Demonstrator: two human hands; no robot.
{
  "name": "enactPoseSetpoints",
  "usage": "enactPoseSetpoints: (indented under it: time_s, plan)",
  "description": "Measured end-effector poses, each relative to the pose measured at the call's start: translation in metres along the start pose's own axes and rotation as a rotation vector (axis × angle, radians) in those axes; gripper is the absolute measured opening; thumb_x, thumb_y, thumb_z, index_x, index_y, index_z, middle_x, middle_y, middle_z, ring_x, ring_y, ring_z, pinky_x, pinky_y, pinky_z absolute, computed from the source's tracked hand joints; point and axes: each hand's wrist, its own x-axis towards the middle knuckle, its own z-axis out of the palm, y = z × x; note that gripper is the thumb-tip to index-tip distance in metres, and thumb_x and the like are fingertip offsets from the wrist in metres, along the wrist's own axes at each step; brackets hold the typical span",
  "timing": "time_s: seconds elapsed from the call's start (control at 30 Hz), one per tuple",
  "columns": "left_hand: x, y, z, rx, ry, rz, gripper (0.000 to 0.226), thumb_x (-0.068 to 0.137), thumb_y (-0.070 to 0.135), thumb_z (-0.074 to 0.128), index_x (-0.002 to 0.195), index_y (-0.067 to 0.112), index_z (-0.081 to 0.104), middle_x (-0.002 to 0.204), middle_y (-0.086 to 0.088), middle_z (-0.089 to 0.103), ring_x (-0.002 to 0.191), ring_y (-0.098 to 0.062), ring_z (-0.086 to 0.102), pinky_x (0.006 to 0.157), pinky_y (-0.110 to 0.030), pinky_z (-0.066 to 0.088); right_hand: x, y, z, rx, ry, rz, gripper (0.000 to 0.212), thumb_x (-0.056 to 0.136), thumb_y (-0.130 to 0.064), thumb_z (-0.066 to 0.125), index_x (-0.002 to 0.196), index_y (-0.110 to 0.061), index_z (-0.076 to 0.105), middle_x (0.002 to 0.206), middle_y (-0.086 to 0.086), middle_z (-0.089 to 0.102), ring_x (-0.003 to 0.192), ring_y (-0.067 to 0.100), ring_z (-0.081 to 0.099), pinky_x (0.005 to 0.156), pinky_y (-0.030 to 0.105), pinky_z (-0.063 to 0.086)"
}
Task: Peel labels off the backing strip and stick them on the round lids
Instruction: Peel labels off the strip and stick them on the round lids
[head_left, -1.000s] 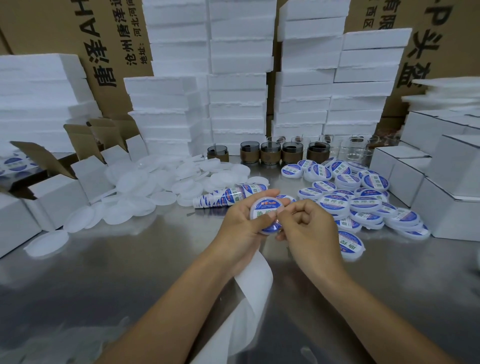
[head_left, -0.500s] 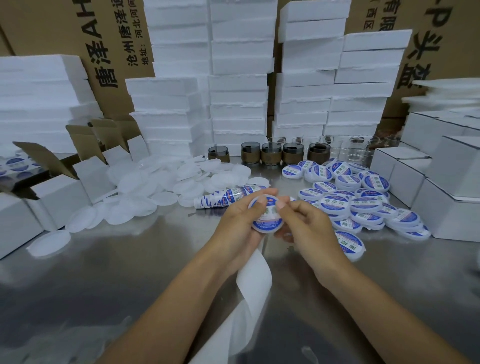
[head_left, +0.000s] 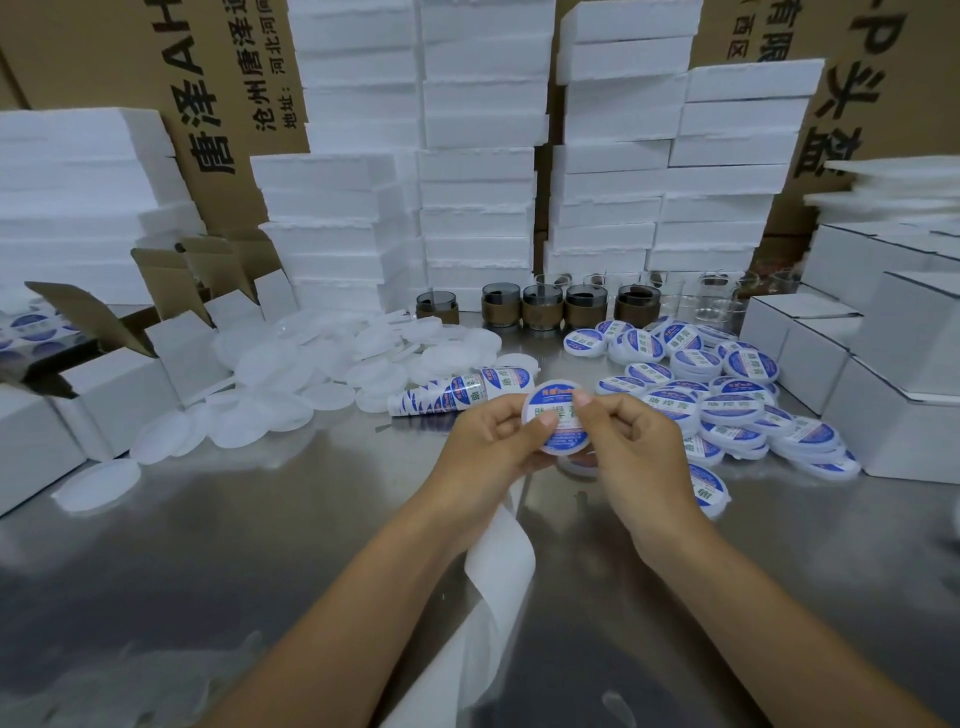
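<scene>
Holding round lid (head_left: 560, 415) between both our hands. Left hand (head_left: 488, 441) pinches its left edge, right hand (head_left: 634, 441) its right edge, thumbs pressed on blue label (stuck on lid face). Backing strip (head_left: 498, 571) trails below lid from under left hand. Labelled lids (head_left: 727, 410) heaped right of lid, blank lids (head_left: 322, 374) left, label roll (head_left: 462, 389) just behind.

Shiny grey steel tabletop (head_left: 208, 571) filled the lower frame, stacked white foam slabs (head_left: 478, 156) stood top centre, brown printed cardboard cartons (head_left: 130, 78) rose behind at upper left
</scene>
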Motion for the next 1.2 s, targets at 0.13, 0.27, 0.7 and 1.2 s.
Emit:
enactPoseSetpoints:
  time_s: [0.13,0.27,0.7,1.2]
  plan:
    - [-0.001,0.000,-0.003,0.171,-0.009,0.027,0.018,0.089,0.008,0.059,0.106,0.009,0.066,0.097,-0.014,0.072,0.086,-0.020,0.066,0.079,-0.030,0.052,0.001,0.000,-0.001,0.006,0.018,-0.003,0.011,0.088,-0.021,0.061,0.083,-0.013,0.066,0.063,-0.006,0.070,0.057,0.008,0.062,0.051,0.015,0.050]
    - [-0.002,-0.001,-0.001,0.240,-0.095,0.025,0.023,0.083,0.004,0.066,0.106,0.011,0.063,0.093,-0.006,0.072,0.080,-0.012,0.066,0.071,-0.020,0.051,0.002,0.001,-0.003,-0.097,0.035,-0.046,0.015,0.087,-0.020,0.062,0.073,-0.018,0.064,0.062,-0.005,0.070,0.058,0.006,0.063,0.057,0.023,0.050]
    - [-0.002,0.002,0.001,0.166,0.029,0.086,0.022,0.088,0.001,0.059,0.108,0.010,0.061,0.092,-0.008,0.072,0.077,-0.014,0.068,0.075,-0.027,0.054,0.000,0.000,-0.003,-0.041,-0.002,-0.037,0.011,0.086,-0.016,0.064,0.081,-0.022,0.056,0.061,0.004,0.067,0.051,0.008,0.061,0.049,0.016,0.047]
    - [0.002,0.004,-0.007,0.057,0.186,0.048,0.022,0.087,0.000,0.060,0.102,0.016,0.062,0.075,0.001,0.073,0.070,-0.013,0.070,0.066,-0.021,0.055,0.017,0.005,-0.018,-0.205,0.036,-0.112,0.029,0.091,-0.012,0.056,0.089,-0.041,0.055,0.069,-0.004,0.061,0.052,-0.001,0.058,0.051,0.015,0.049]
